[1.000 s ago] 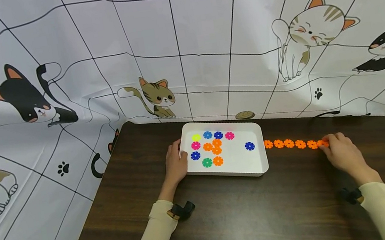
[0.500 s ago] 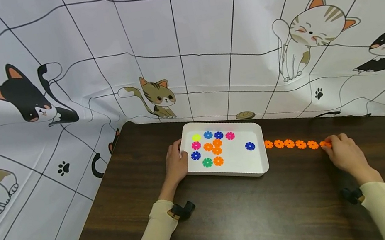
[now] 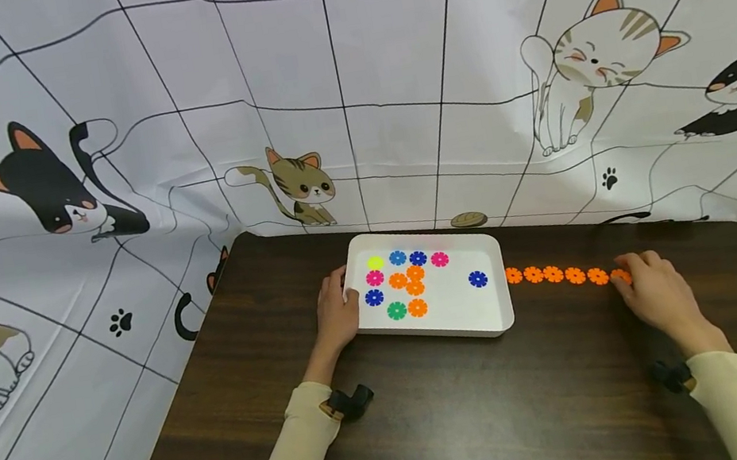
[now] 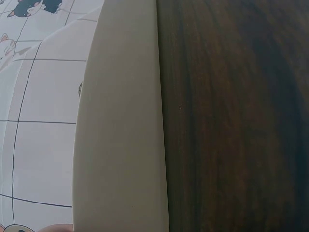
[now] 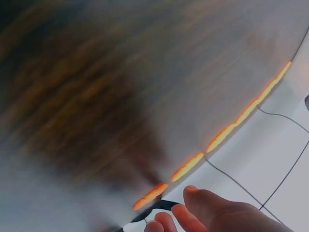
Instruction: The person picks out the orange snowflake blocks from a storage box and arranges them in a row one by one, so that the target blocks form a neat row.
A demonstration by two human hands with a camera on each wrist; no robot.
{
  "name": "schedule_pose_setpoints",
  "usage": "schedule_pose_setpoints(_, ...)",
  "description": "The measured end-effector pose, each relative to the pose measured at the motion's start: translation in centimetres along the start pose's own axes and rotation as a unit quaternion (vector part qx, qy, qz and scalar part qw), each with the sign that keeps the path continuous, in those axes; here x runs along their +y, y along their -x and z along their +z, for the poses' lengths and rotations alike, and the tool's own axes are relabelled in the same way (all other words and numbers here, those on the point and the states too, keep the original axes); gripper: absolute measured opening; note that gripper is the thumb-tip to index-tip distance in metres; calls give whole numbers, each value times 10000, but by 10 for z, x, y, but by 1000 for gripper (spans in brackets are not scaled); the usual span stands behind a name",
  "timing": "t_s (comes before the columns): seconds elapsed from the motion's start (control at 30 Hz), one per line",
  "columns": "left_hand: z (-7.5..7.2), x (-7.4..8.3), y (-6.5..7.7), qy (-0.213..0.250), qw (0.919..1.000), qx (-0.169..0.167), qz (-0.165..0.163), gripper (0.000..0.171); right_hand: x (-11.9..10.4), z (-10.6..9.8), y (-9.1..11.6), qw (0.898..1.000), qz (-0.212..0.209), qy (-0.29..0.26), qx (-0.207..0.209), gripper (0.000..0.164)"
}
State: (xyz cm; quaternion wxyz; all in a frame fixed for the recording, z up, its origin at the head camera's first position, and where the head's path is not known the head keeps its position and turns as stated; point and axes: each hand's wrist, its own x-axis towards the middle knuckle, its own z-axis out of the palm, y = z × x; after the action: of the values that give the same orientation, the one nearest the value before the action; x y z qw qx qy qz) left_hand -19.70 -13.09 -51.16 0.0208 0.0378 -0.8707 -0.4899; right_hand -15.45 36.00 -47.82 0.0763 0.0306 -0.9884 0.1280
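In the head view my left hand grips the left end of a white tray, thumb at its rim. The left wrist view has the tray's side wall up close, with a bit of finger at the bottom edge. Flower-shaped plastic discs in several colours lie in the tray, among them a green disc. From the tray's right side a row of orange flower discs runs rightward. My right hand is at the row's end, thumb and finger spread about the last orange disc, partly covered.
The dark wooden table carries everything. A white cat-print curtain hangs close behind its back edge. Dark wrist devices are on both arms, the left one near the tray's front.
The last orange disc has shifted slightly left toward the row. My right thumb and finger have spread apart from their pinch on it. The left hand and tray stay put.
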Motion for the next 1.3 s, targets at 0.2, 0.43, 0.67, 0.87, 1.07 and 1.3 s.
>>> schedule_pose_setpoints(0.2, -1, 1, 2, 66, 10000, 7, -1, 50, -11, 1, -1, 10000, -65, -57, -18, 36)
schedule_pose_setpoints(0.43, -2, 1, 2, 25, 10000, -7, -29, 50, -28, 2, -4, 9995, -314, -102, 18, 35)
schedule_pose_setpoints(0.67, -1, 1, 2, 73, 10000, 3, -10, 50, -41, 2, -7, 9987, -506, -62, -5, 33)
schedule_pose_setpoints(0.87, -1, -1, 1, 29, 9999, 57, 154, 50, -52, 1, -7, 9981, -620, 4, -65, 33)
schedule_pose_setpoints(1.07, -1, -2, -1, 32, 9998, 67, 197, 50, -68, 0, -8, 9971, -738, 21, -179, 34)
schedule_pose_setpoints(1.3, -1, -1, 0, 77, 9999, 57, 142, 50, -86, 5, -12, 9958, -893, -96, -160, 33)
